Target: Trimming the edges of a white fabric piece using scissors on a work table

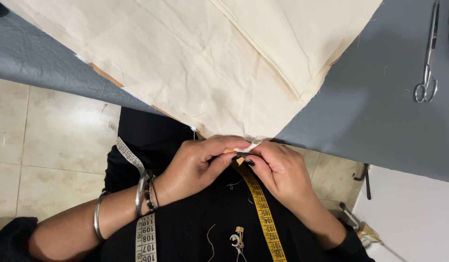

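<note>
Both hands' fingers pinch cream fabric (195,73) corner at tabletop (379,121) edge; tape measure (263,213) just below, scissors (426,73) far upper-right.

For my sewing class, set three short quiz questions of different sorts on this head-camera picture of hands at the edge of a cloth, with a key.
1. True or false: the scissors lie on the cream cloth.
2. Multiple choice: what hangs round the person's neck? A) a yellow tape measure B) a red ribbon C) a metal chain
3. Which wrist wears bangles, and what do the left hand and right hand pinch between them?

Key
1. False: they lie apart from it on the grey table, at the far right.
2. A
3. The left wrist; both hands pinch the cloth's near edge between their fingertips.
</note>
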